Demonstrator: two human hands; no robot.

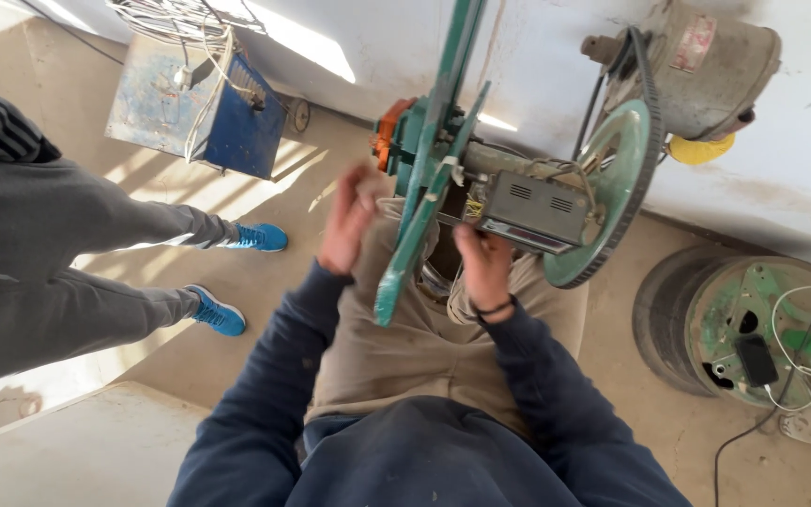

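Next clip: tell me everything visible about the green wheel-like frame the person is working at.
The green frame looks like painted metal, worn and scuffed, seen nearly edge-on and tilted, its bars running from the top of the view down toward the person's lap. An orange part sits at its hub. The left hand is blurred beside its left face; the right hand is just right of it, under a grey box. Whether either touches it is unclear.

machine: green metal frame (429, 160) with a grey box (532, 208) and a belt wheel (617, 183), standing between the person's knees
left hand (347, 218): raised beside the frame's green arm, blurred
right hand (483, 266): under the grey box
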